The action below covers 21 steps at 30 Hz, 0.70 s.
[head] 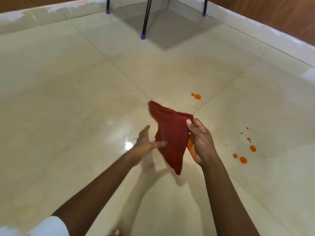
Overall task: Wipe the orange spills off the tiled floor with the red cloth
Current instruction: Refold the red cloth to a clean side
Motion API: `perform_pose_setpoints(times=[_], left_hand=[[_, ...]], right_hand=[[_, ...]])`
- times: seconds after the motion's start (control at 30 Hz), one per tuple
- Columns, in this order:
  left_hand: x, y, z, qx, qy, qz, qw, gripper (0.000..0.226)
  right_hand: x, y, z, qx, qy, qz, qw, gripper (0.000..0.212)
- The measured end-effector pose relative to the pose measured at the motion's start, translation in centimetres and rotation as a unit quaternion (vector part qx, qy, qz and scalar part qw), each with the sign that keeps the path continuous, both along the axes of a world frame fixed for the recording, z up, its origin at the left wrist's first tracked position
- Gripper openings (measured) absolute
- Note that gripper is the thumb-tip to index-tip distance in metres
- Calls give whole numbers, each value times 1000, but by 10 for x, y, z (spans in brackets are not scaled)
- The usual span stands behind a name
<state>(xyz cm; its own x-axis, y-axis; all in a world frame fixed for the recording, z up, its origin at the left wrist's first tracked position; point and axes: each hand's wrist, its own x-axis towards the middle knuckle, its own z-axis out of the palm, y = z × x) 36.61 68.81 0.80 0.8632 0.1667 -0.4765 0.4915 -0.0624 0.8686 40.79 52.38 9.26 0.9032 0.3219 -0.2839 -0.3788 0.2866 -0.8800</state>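
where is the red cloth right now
In the head view the red cloth hangs mid-frame above the tiled floor, pinched by the right hand; the left hand is open just left of it, orange spills lie to its right.

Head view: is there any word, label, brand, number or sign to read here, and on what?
None: no readable text anywhere. The red cloth, the tiled floor, the chair legs and the white sleeve are all plain.
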Motion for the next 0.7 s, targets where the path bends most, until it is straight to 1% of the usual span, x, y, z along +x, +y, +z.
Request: perform_pose_setpoints(times=[0.03,0.07,0.1,0.13,0.17,0.2,0.27,0.33,0.4,0.43,0.5,0.53,0.57,0.6,0.63,0.7], left_hand=[[8,10,11,-66,-32,-7,997,107],[12,20,23,-125,-58,-24,990,97],[13,30,30,-170,-79,-39,982,78],[13,37,36,-198,-98,-36,975,58],[10,40,37,-219,-110,-20,969,42],[8,41,40,-244,-115,-1,963,32],[8,37,43,-279,-104,27,954,24],[11,31,48,-295,-69,23,953,19],[15,24,49,-283,-26,30,958,15],[17,20,45,-282,-10,50,958,14],[22,14,40,-320,25,99,942,13],[21,15,40,-337,41,111,934,12],[22,18,40,-338,53,101,934,12],[22,23,37,-321,66,82,941,14],[21,27,34,-280,72,60,955,23],[20,34,29,-177,64,43,981,47]], right_hand=[[1,1,7,9,3,2,1000,16],[1,1,17,21,10,3,1000,18],[3,0,22,27,14,2,1000,19],[5,-1,29,34,22,-2,999,20],[7,-3,31,35,29,-7,999,20],[8,-5,34,31,42,-16,998,19],[15,-11,32,1,72,-40,997,16],[29,-17,20,-32,130,-78,988,16],[39,-24,4,-33,209,-113,971,24],[39,-28,-5,-41,239,-101,965,30],[28,-36,-28,-77,286,-10,955,43],[19,-38,-35,-89,295,40,950,38],[15,-39,-40,-97,288,61,951,26],[15,-39,-42,-88,274,57,956,14],[17,-39,-42,-84,245,33,965,17],[21,-37,-36,-123,186,-13,975,40]])
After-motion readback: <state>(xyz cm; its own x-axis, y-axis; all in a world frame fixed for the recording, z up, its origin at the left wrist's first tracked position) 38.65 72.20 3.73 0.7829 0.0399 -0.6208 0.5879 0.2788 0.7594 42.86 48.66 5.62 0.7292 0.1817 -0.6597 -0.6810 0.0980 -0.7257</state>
